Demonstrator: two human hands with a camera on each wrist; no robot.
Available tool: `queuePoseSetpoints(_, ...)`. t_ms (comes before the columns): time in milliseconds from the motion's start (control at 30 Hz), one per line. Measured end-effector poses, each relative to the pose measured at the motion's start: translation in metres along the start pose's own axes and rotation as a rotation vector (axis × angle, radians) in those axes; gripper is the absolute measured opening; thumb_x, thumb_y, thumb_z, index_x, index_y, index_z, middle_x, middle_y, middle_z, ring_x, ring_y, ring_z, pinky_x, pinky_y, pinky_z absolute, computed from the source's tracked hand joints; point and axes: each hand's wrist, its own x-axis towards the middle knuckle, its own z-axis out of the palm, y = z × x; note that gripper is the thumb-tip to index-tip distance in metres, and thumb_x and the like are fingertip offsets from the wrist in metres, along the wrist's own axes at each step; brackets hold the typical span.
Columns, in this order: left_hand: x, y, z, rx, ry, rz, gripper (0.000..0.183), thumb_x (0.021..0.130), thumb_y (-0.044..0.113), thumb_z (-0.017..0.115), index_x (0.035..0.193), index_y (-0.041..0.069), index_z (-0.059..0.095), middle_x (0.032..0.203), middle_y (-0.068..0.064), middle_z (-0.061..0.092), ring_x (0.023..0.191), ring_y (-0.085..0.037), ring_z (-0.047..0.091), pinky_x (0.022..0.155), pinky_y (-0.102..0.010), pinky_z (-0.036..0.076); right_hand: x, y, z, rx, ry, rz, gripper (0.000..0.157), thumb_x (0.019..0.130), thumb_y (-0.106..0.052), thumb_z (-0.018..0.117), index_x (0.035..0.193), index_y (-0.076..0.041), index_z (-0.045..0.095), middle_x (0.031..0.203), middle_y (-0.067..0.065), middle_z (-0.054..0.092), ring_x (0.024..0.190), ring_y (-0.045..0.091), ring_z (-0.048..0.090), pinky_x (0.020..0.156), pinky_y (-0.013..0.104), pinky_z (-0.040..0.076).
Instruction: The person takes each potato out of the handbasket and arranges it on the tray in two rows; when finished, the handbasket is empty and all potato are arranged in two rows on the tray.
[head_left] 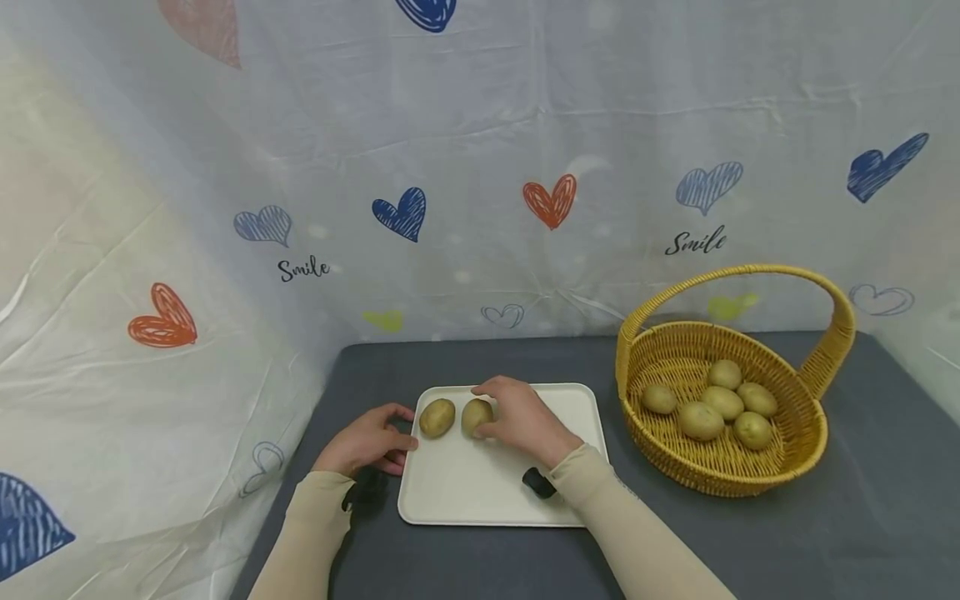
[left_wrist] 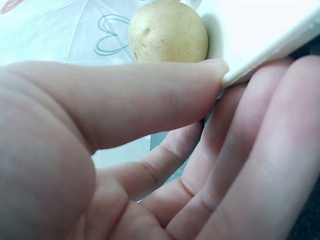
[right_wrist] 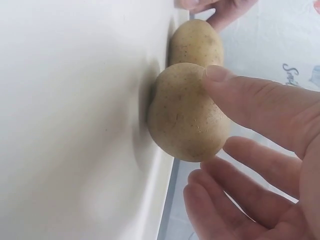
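A white rectangular tray (head_left: 472, 492) lies on the dark table. My left hand (head_left: 371, 439) grips its left edge, thumb (left_wrist: 165, 92) on the rim and fingers tucked beneath, as the left wrist view shows. Toward the back of the tray rest two potatoes. One potato (head_left: 437, 417) sits by the left edge with no hand on it. Just right of it, my right hand (head_left: 520, 419) holds the other potato (right_wrist: 187, 115) between thumb and fingers; this potato appears to be on or very near the tray surface.
On the right stands a yellow wicker basket (head_left: 637, 433) with a tall arched handle (head_left: 750, 269); several potatoes (head_left: 701, 421) lie inside. A curtain with printed hearts (head_left: 550, 202) hangs behind and to the left of the table (head_left: 862, 533). A black band (head_left: 538, 483) shows near my right cuff.
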Motion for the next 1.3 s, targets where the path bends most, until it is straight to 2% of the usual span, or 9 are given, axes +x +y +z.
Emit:
queuePoseSetpoints(167, 0.005, 0.001, 0.003, 0.009, -0.028, 0.014, 0.058, 0.094, 0.013, 0.082, 0.144, 0.002, 0.056, 0.086, -0.013, 0.072, 0.067, -0.019, 0.072, 0.065, -0.038, 0.066, -0.007, 0.002, -0.006, 0.004, 0.008, 0.015, 0.059, 0.084, -0.018, 0.094, 0.137, -0.003, 0.072, 0.137, 0.013, 0.073, 0.131, 0.033, 0.068, 0.112, 0.048, 0.055)
queuePoseSetpoints(300, 0.003, -0.002, -0.001, 0.012, -0.03, 0.011, 0.058, 0.095, 0.014, 0.08, 0.146, 0.002, 0.054, 0.086, -0.013, 0.073, 0.068, -0.019, 0.073, 0.066, -0.038, 0.066, -0.014, 0.0, -0.012, 0.011, -0.004, 0.022, 0.059, 0.087, -0.02, 0.092, 0.14, -0.006, 0.07, 0.141, 0.011, 0.071, 0.136, 0.031, 0.065, 0.115, 0.047, 0.053)
queuePoseSetpoints(500, 0.003, -0.002, -0.004, 0.041, -0.044, 0.023, 0.062, 0.097, 0.016, 0.079, 0.15, 0.001, 0.05, 0.089, -0.013, 0.074, 0.072, -0.02, 0.073, 0.068, -0.039, 0.066, -0.049, -0.007, -0.044, -0.016, 0.028, 0.04, 0.056, 0.092, -0.021, 0.088, 0.143, -0.01, 0.069, 0.145, 0.009, 0.068, 0.139, 0.032, 0.063, 0.115, 0.05, 0.052)
queuePoseSetpoints(600, 0.005, -0.002, -0.007, 0.053, -0.047, 0.017, 0.065, 0.097, 0.016, 0.079, 0.151, -0.001, 0.047, 0.09, -0.013, 0.073, 0.073, -0.02, 0.073, 0.068, -0.039, 0.067, -0.074, -0.008, -0.066, -0.055, 0.071, 0.037, 0.054, 0.093, -0.024, 0.087, 0.143, -0.012, 0.069, 0.145, 0.007, 0.069, 0.139, 0.03, 0.063, 0.116, 0.05, 0.051)
queuePoseSetpoints(733, 0.008, -0.003, -0.003, 0.05, -0.06, -0.002, 0.066, 0.097, 0.014, 0.079, 0.152, -0.002, 0.045, 0.093, -0.013, 0.072, 0.074, -0.021, 0.073, 0.069, -0.04, 0.067, -0.116, 0.002, -0.098, -0.124, 0.124, 0.018, 0.055, 0.092, -0.024, 0.089, 0.142, -0.012, 0.069, 0.143, 0.006, 0.07, 0.135, 0.027, 0.066, 0.111, 0.047, 0.055)
queuePoseSetpoints(933, 0.011, -0.006, -0.004, 0.06, -0.083, -0.021, 0.068, 0.1, 0.016, 0.077, 0.154, -0.002, 0.042, 0.098, -0.014, 0.074, 0.079, -0.021, 0.075, 0.071, -0.039, 0.066, -0.165, 0.025, -0.152, -0.222, 0.125, 0.02, 0.056, 0.088, -0.018, 0.092, 0.139, -0.01, 0.071, 0.138, 0.007, 0.074, 0.129, 0.03, 0.07, 0.106, 0.051, 0.058)
queuePoseSetpoints(1100, 0.011, -0.007, -0.006, 0.067, -0.079, -0.03, 0.069, 0.1, 0.017, 0.077, 0.155, -0.003, 0.041, 0.097, -0.014, 0.074, 0.078, -0.021, 0.075, 0.07, -0.039, 0.066, -0.185, 0.043, -0.199, -0.345, 0.079, 0.059, 0.057, 0.085, -0.016, 0.094, 0.137, -0.011, 0.073, 0.134, 0.007, 0.076, 0.115, 0.027, 0.074, 0.095, 0.048, 0.061)
queuePoseSetpoints(1200, 0.013, -0.008, -0.005, 0.071, -0.081, -0.03, 0.07, 0.099, 0.017, 0.078, 0.155, -0.003, 0.041, 0.097, -0.013, 0.073, 0.077, -0.02, 0.075, 0.071, -0.04, 0.067, -0.19, 0.054, -0.222, -0.404, 0.029, 0.077, 0.055, 0.084, -0.014, 0.094, 0.135, -0.01, 0.074, 0.133, 0.009, 0.076, 0.113, 0.03, 0.074, 0.091, 0.049, 0.061)
queuePoseSetpoints(1300, 0.013, -0.007, -0.003, 0.062, -0.079, -0.028, 0.07, 0.098, 0.017, 0.079, 0.154, -0.002, 0.042, 0.097, -0.013, 0.073, 0.077, -0.021, 0.075, 0.071, -0.041, 0.067, -0.19, 0.063, -0.239, -0.399, -0.019, 0.092, 0.052, 0.085, -0.012, 0.093, 0.133, -0.011, 0.075, 0.133, 0.01, 0.075, 0.116, 0.034, 0.073, 0.094, 0.052, 0.061)
